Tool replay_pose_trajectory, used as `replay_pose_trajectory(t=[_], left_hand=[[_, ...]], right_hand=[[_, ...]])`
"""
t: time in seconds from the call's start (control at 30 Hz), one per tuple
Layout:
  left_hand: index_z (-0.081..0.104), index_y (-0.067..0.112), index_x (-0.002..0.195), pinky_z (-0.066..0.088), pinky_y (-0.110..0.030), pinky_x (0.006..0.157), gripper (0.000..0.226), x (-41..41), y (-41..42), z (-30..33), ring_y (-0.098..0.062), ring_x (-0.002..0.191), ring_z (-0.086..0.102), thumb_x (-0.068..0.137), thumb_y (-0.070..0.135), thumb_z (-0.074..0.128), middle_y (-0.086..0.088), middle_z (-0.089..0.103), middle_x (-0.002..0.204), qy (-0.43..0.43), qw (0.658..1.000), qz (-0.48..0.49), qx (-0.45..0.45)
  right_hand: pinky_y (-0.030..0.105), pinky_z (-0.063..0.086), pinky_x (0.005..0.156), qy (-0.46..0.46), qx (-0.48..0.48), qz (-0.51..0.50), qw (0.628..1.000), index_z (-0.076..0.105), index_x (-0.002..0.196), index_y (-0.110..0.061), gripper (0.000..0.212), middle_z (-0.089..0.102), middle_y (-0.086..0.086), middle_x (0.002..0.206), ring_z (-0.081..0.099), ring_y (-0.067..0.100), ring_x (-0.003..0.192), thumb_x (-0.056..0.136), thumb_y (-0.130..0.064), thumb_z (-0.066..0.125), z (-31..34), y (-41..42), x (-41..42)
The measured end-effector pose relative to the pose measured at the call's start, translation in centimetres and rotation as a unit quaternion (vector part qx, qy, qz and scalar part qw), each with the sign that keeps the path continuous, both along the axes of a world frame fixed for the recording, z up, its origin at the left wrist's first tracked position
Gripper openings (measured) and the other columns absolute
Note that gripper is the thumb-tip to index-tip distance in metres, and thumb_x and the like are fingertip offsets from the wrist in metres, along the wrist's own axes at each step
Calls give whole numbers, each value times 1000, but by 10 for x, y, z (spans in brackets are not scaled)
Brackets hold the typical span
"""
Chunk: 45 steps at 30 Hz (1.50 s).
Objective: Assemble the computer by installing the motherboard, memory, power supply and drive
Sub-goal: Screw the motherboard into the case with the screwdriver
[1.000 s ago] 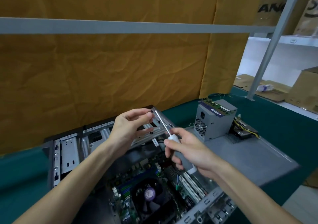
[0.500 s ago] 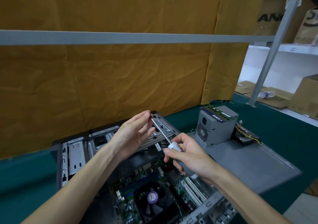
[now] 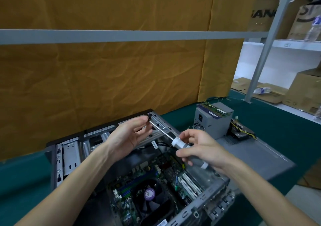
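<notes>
- Head view: the right hand grips a screwdriver by its handle, fingers curled round it, shaft slanting up-left.
- The left hand has relaxed, nearly straight fingers beside the shaft's tip, over the case.
- The motherboard sits in the case, with its fan.
- The power supply stands on a grey panel, right of the case.

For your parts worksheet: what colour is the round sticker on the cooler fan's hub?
Purple, on the sticker at the centre of the black fan; seen in the head view.
</notes>
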State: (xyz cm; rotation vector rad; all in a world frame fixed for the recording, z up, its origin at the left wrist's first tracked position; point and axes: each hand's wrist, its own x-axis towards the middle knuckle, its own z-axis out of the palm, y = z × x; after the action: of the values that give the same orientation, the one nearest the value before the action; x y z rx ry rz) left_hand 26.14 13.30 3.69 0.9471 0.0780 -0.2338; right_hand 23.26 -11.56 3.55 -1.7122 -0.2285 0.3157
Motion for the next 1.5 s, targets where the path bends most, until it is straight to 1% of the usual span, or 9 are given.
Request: replay_pose_trajectory(t=[0.23, 0.43, 0.67, 0.8, 0.97, 1.1, 1.27, 1.4, 1.5], left_hand=[[79, 6, 87, 62, -32, 83, 6, 2, 6, -10, -23, 91, 75, 82, 9, 78, -16, 75, 94, -42, 970, -112, 212], [79, 7, 92, 61, -31, 78, 22, -6, 11, -11, -29, 86, 75, 77, 19, 89, -22, 75, 92, -167, 889, -184, 384], [77, 25, 95, 58, -21, 76, 16, -12, -16, -34, -3, 82, 72, 83, 18, 85, 7, 76, 88, -302, 729, -141, 597], [78, 23, 98, 57, -25, 78, 16, -12, -25, -49, 2, 83, 67, 84, 21, 84, 12, 74, 93, -311, 634, -132, 696], [78, 20, 104, 58, -26, 84, 18, -6, -25, -60, 2, 89, 69, 87, 14, 79, 9, 76, 98, -277, 647, -169, 690], [76, 16, 99, 57, -37, 85, 31, -5, -29, -65, -12, 95, 69, 86, -4, 57, 1, 75, 99, -262, 648, -223, 680], [71, 27, 113, 56, -37, 88, 53, -4, -30, -72, -15, 103, 66, 78, -1, 43, 3, 72, 107, -217, 648, -260, 682], [70, 21, 106, 55, -41, 89, 44, -2, -32, -77, -21, 102, 65, 80, 1, 40, -3, 72, 107, -207, 633, -282, 691], [69, 18, 102, 53, -32, 78, 40, -1, -33, -79, -20, 94, 63, 80, 0, 41, 0, 70, 97, -209, 631, -280, 693]], right_hand=[[24, 44, 41, -68, -127, 7, 990, 77, 105, -15, 18, 79, 4, 88, 65, 16, 64, 88, -13, 80, 27, -50, 0], [33, 60, 62, -33, -3, -21, 999, 70, 103, 2, 29, 68, 16, 85, 69, 29, 71, 77, 7, 83, 40, -65, 4], [44, 62, 53, -177, -61, -87, 978, 63, 89, -10, 35, 73, 11, 74, 73, 34, 58, 70, -11, 93, 34, -36, 9], [36, 54, 47, -278, -216, -66, 934, 58, 81, -29, 35, 68, -2, 67, 67, 16, 52, 71, -37, 90, 25, -8, 11], [32, 39, 43, -311, -311, -54, 896, 52, 73, -32, 34, 62, -1, 63, 57, 21, 52, 74, -39, 86, 20, 14, 16], [21, 26, 39, -323, -367, -27, 872, 48, 73, -33, 37, 52, -8, 56, 44, 8, 39, 76, -36, 84, 17, 24, 19], [28, 30, 45, -324, -394, 9, 860, 46, 76, -33, 37, 50, -10, 64, 46, 6, 51, 80, -32, 83, 9, 34, 22], [30, 31, 46, -314, -396, 27, 862, 49, 80, -28, 34, 47, -11, 67, 45, 6, 55, 83, -33, 82, 0, 35, 25], [30, 31, 46, -315, -405, 32, 858, 49, 81, -29, 33, 47, -13, 70, 46, 5, 57, 83, -34, 82, -3, 37, 29]])
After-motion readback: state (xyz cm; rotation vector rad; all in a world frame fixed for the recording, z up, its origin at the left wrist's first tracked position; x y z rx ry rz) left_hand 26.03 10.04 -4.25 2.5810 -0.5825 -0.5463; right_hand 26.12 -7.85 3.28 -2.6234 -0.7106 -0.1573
